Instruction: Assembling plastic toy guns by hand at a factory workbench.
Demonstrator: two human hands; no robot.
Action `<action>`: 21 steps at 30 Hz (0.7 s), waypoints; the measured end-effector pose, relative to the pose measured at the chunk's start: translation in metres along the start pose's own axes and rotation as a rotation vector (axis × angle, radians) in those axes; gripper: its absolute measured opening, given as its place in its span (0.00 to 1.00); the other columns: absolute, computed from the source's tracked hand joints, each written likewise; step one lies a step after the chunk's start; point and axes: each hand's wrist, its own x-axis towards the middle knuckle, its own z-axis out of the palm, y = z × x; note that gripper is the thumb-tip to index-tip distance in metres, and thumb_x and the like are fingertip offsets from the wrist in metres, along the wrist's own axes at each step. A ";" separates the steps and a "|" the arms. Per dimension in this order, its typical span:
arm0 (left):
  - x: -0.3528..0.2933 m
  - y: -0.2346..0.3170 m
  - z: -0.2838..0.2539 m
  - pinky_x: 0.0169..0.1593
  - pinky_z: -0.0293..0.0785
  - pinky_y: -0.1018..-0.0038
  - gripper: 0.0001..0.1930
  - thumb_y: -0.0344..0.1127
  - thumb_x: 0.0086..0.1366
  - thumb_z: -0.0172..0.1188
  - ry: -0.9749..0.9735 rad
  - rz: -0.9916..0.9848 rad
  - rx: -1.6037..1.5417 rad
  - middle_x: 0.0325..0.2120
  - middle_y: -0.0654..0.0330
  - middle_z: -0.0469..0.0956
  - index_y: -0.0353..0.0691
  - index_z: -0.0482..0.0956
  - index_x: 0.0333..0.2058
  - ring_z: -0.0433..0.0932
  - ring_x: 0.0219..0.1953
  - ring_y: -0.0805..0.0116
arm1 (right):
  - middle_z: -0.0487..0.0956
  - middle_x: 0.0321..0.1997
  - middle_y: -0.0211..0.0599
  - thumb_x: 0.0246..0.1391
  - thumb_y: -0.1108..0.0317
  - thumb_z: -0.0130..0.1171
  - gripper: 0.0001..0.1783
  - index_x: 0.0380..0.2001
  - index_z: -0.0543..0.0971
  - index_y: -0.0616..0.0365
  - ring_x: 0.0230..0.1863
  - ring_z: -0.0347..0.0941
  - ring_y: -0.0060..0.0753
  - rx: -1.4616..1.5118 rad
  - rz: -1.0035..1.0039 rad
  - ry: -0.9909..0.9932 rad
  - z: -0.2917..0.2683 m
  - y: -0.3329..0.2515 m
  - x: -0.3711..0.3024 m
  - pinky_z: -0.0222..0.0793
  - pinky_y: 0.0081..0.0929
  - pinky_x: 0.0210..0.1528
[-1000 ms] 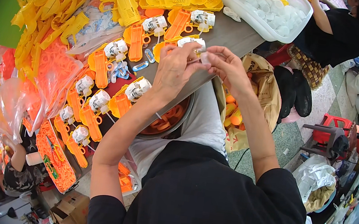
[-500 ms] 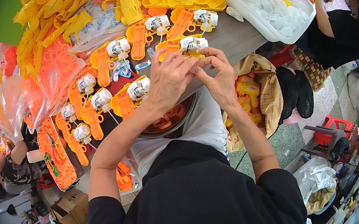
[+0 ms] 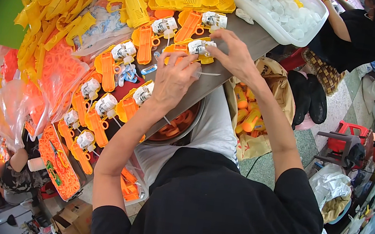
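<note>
A half-built toy gun (image 3: 200, 48), with a yellow shell, an orange inner piece and a white mechanism, lies at the table edge. My left hand (image 3: 173, 79) bends its fingers over the orange end of it. At the other end, my right hand (image 3: 234, 59) has thumb and forefinger apart, the thumb against the white mechanism. A thin white strip (image 3: 210, 74) sticks out beside my left hand over the table edge. Similar half-built toy guns (image 3: 109, 64) lie in rows to the left, some with thin white strips too.
Yellow shells (image 3: 56, 0) are heaped at the far left, beside bagged orange parts (image 3: 64, 65). A white tub (image 3: 309, 38) holds translucent caps. Below the table edge are a metal bowl (image 3: 190, 134) and a paper bag (image 3: 282, 82) of toys. An orange tray (image 3: 76, 187) is at left; co-workers sit nearby.
My hands, together before, have come apart: the right went up to the white mechanism and the left dropped slightly. The white strip now shows. The toys in the paper bag lie differently.
</note>
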 end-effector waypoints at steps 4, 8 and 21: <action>0.008 0.005 0.008 0.59 0.61 0.62 0.14 0.33 0.53 0.63 0.025 0.120 0.171 0.47 0.63 0.79 0.43 0.82 0.41 0.73 0.51 0.64 | 0.79 0.47 0.46 0.52 0.57 0.66 0.24 0.48 0.79 0.62 0.50 0.76 0.50 -0.062 0.134 -0.230 0.012 0.001 0.011 0.70 0.38 0.55; 0.010 0.013 -0.001 0.57 0.63 0.65 0.14 0.34 0.53 0.64 0.068 0.121 0.210 0.41 0.61 0.79 0.45 0.82 0.41 0.75 0.48 0.65 | 0.78 0.49 0.45 0.52 0.59 0.67 0.23 0.48 0.79 0.61 0.51 0.75 0.48 -0.163 0.071 -0.211 0.018 0.013 0.014 0.70 0.37 0.54; 0.002 -0.001 -0.009 0.46 0.75 0.69 0.15 0.26 0.58 0.64 -0.125 -0.490 -0.909 0.33 0.56 0.82 0.38 0.81 0.45 0.82 0.38 0.65 | 0.75 0.45 0.42 0.45 0.58 0.68 0.24 0.47 0.79 0.53 0.50 0.73 0.46 -0.347 0.079 -0.416 0.011 0.009 0.038 0.69 0.40 0.51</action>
